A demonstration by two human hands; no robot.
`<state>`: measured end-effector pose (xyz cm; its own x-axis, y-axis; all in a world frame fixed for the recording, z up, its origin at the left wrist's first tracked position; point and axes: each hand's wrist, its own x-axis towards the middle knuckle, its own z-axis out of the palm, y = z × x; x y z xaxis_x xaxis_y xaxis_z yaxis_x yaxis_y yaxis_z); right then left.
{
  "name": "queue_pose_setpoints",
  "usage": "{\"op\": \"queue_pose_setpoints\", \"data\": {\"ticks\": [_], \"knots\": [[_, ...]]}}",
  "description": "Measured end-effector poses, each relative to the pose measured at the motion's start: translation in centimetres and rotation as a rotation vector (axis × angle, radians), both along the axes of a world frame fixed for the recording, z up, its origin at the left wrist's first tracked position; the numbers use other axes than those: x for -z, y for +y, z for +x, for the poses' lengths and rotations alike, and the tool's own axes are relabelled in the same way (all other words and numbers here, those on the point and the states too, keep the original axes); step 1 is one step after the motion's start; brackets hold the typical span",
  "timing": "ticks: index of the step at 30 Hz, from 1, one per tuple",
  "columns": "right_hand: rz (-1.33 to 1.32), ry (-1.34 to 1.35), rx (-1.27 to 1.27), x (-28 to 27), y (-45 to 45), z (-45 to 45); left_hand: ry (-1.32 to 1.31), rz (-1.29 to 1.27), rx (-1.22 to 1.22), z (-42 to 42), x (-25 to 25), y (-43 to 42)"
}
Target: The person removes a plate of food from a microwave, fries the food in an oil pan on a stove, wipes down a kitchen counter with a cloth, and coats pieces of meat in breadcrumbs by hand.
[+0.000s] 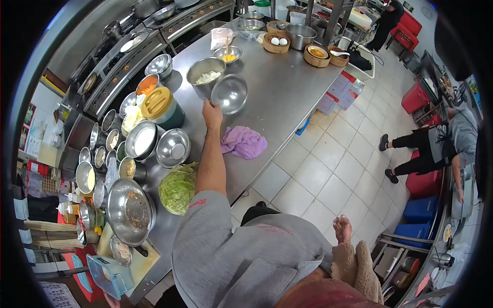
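My left hand (212, 114) reaches across the steel table and grips the rim of a metal mixing bowl (229, 94). The bowl's shiny inside looks bare. Right behind it stands a deep steel pot (205, 72) with white pieces in it. A crumpled purple cloth (243, 142) lies right of my forearm, and a leafy green cabbage (177, 189) sits to the left. Away from the table is my right hand (342, 229), next to brown fuzzy fabric (354, 264). Its fingers look bent, but they are too blurred to read, and nothing shows in them.
Several metal bowls, a yellow-lidded container (158, 102) and a large pan (129, 211) crowd the table's left side. Bamboo steamers (276, 42) stand at the far end. Another person (431, 143) works at the right counter. A co-worker's hand (111, 300) is beside a blue tub (110, 276).
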<state>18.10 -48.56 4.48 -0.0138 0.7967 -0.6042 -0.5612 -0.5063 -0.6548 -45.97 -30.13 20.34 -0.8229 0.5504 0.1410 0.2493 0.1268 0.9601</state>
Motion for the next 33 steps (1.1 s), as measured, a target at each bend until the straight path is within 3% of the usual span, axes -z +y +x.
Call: {"op": "queue_pose_setpoints", "data": {"ticks": [1,2,4,5,7,9,12,14,18,20,21,23,27,30,33], "knots": [[0.003,-0.006,0.029,-0.5,-0.2,-0.2,0.386,-0.043,-0.03,0.6,-1.5,-0.6],[0.005,-0.011,0.059,-0.9,-0.6,-0.5,0.387,-0.052,-0.023,1.6,-3.0,-1.8],[-0.027,-0.019,0.089,-0.6,-1.6,-0.7,0.65,0.076,-0.137,4.2,-5.0,-4.5],[-0.049,-0.031,0.111,-0.4,-2.0,-0.6,0.65,0.065,-0.135,4.4,-3.5,-4.6],[-0.092,-0.034,0.071,0.1,-2.5,-0.4,0.835,-0.072,0.097,4.7,-0.5,-5.7],[-0.093,-0.016,0.04,0.9,-1.3,-1.3,0.882,0.09,0.06,4.2,-1.4,-5.3],[-0.119,-0.029,0.107,0.6,-3.1,-0.4,0.695,0.17,-0.127,4.3,-0.5,-6.7],[-0.118,-0.053,0.048,1.0,-2.6,-0.1,0.705,-0.11,-0.081,2.8,1.0,-6.3],[-0.067,-0.051,0.047,0.4,-1.0,-1.1,0.684,0.075,-0.178,3.0,-1.4,-7.7],[-0.017,-0.002,-0.014,0.6,-0.5,-1.2,0.381,0.04,-0.269,3.3,-1.3,-8.7],[-0.007,-0.007,-0.042,0.3,0.2,-1.6,0.383,0.047,-0.29,4.1,-2.3,-9.4],[0.005,-0.011,-0.096,-1.0,1.4,-2.9,-0.584,0.547,-0.102,7.0,-5.0,-11.6],[0.096,0.046,-0.335,-4.3,5.0,-5.5,-0.541,0.516,0.02,10.8,-5.8,-18.7],[0.074,0.116,-0.614,-7.8,8.1,-7.6,-0.528,0.497,-0.201,16.0,-10.1,-28.2],[0.1,0.202,-0.848,-10.4,9.4,-10.7,-0.473,0.375,-0.266,20.3,-12.6,-37.9]]}}
